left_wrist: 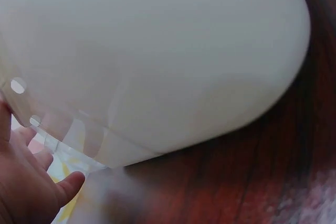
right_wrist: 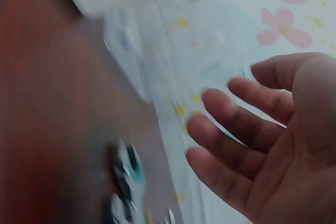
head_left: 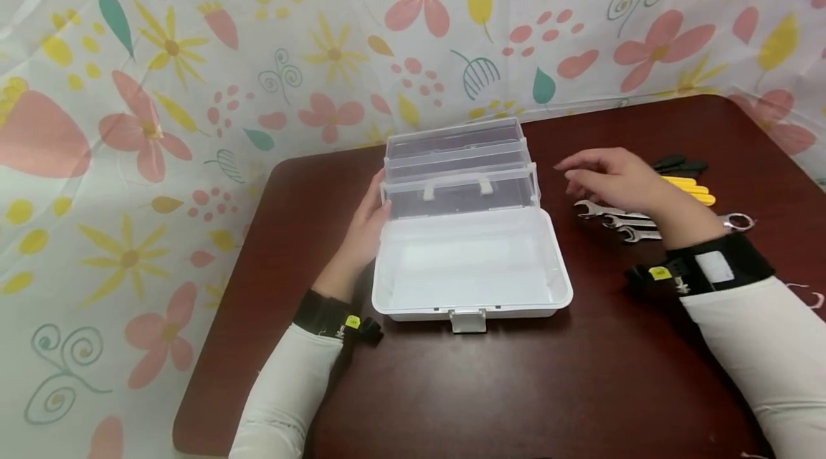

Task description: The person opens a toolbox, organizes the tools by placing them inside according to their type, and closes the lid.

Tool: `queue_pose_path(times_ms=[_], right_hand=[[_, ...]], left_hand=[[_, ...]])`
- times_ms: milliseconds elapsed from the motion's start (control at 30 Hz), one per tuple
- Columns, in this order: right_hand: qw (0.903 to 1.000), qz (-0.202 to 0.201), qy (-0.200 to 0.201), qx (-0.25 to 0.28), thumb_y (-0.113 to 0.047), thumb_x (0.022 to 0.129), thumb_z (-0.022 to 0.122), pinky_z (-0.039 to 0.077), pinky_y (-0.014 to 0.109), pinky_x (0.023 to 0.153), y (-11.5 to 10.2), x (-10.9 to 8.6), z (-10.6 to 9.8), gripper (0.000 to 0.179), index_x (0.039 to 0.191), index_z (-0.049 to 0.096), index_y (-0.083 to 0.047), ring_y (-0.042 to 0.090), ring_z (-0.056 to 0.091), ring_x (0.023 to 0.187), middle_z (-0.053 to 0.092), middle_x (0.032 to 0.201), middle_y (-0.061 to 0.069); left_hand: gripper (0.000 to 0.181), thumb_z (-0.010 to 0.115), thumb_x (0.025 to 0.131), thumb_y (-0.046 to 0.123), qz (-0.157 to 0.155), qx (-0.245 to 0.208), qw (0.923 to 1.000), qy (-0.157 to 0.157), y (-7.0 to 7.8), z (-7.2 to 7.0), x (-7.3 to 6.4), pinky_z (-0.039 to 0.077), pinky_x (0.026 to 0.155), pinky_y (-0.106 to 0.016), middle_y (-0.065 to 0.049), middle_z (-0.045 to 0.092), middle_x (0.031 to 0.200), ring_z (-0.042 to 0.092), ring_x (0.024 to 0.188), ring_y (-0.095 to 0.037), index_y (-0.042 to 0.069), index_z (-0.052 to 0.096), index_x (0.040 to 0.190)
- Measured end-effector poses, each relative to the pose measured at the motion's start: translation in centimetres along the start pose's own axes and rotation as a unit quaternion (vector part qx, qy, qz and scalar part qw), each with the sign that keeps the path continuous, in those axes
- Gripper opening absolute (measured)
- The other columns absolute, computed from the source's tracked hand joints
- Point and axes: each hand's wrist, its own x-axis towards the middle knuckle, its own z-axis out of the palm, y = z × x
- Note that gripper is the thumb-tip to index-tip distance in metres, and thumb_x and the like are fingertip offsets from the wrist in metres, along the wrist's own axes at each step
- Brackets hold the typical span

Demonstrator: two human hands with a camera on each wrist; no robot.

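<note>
Right grip [head_left: 616,178] empty, fingers loosely bent; nearer hand to the three wrenches [head_left: 635,223], right of frame, just below it, long axes roughly left-right. Left grip [head_left: 366,229] relaxed, unclenched, against the lid [head_left: 459,154], centre. Counts: one box [head_left: 467,265], three yellow handles [head_left: 693,190]; dark tools [head_left: 680,164] uncountable.

We've got one box [head_left: 471,258], one surface [head_left: 490,391], and we count three wrenches [head_left: 635,223], three yellow handles [head_left: 693,190], two black handles [head_left: 685,166]! And there, we make it two sleeves [head_left: 761,366], two wristbands [head_left: 748,262], one front latch [head_left: 467,321], one backdrop [head_left: 245,36]!
</note>
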Motion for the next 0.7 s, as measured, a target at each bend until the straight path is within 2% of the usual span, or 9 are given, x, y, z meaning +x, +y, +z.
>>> queue_pose_path(times_ms=[100, 167, 267, 400, 533, 700], right_hand=[[0.9972, 0.004, 0.050, -0.056, -0.019, 0.101, 0.058, 0.043, 0.020, 0.069, 1.6, -0.4, -1.7, 0.022, 0.108, 0.076, -0.010, 0.003, 0.058, 0.079, 0.075, 0.101, 0.012], [0.9944, 0.023, 0.060, -0.084, -0.020, 0.101, 0.057, 0.039, 0.025, 0.075, 2.8, -0.6, -2.8, 0.024, 0.108, 0.076, -0.008, 0.010, 0.053, 0.087, 0.071, 0.114, 0.017], [0.9920, 0.045, 0.044, -0.109, -0.019, 0.102, 0.053, 0.041, 0.041, 0.088, 4.6, -0.8, -4.2, 0.029, 0.115, 0.072, -0.002, 0.028, 0.052, 0.107, 0.061, 0.130, 0.027], [0.9883, 0.060, 0.014, -0.139, -0.020, 0.103, 0.051, 0.034, 0.064, 0.101, 6.1, -0.9, -5.3, 0.035, 0.124, 0.068, 0.002, 0.051, 0.042, 0.130, 0.052, 0.138, 0.034], [0.9789, 0.101, -0.016, -0.177, -0.031, 0.106, 0.047, 0.025, 0.077, 0.102, 7.0, -0.8, -5.6, 0.044, 0.137, 0.062, -0.003, 0.059, 0.030, 0.139, 0.043, 0.150, 0.034], [0.9705, 0.127, -0.052, -0.199, -0.030, 0.106, 0.042, 0.023, 0.078, 0.104, 8.0, -0.9, -5.5, 0.048, 0.142, 0.057, -0.001, 0.061, 0.033, 0.136, 0.043, 0.148, 0.038]], left_hand=[[0.061, 0.033, 0.110, 0.005, 0.008, -0.009, 0.9999, -0.004, -0.3, 0.1, 0.1, 0.030, 0.111, -0.077, -0.026, 0.026, 0.166, 0.035, 0.140, -0.058, 0.020, 0.016, 0.166], [0.061, 0.034, 0.110, 0.005, 0.012, -0.006, 0.9999, -0.006, -0.4, 0.2, 0.2, 0.029, 0.112, -0.078, -0.027, 0.025, 0.167, 0.034, 0.140, -0.058, 0.019, 0.015, 0.166], [0.062, 0.035, 0.110, 0.006, 0.010, 0.002, 0.9999, -0.004, -0.4, 0.3, 0.1, 0.029, 0.112, -0.077, -0.025, 0.024, 0.168, 0.031, 0.142, -0.060, 0.021, 0.015, 0.166], [0.063, 0.035, 0.109, 0.004, 0.017, 0.021, 0.9996, 0.000, -0.3, 0.3, 0.2, 0.029, 0.114, -0.075, -0.021, 0.023, 0.169, 0.030, 0.145, -0.058, 0.019, 0.015, 0.166], [0.063, 0.035, 0.108, 0.001, 0.025, 0.029, 0.9992, 0.006, -0.1, 0.1, 0.2, 0.028, 0.114, -0.075, -0.020, 0.022, 0.170, 0.029, 0.146, -0.057, 0.016, 0.016, 0.166], [0.063, 0.034, 0.109, 0.002, 0.001, 0.016, 0.9998, 0.016, 0.0, 0.1, -0.2, 0.030, 0.113, -0.075, -0.019, 0.022, 0.170, 0.030, 0.145, -0.058, 0.020, 0.016, 0.166]])
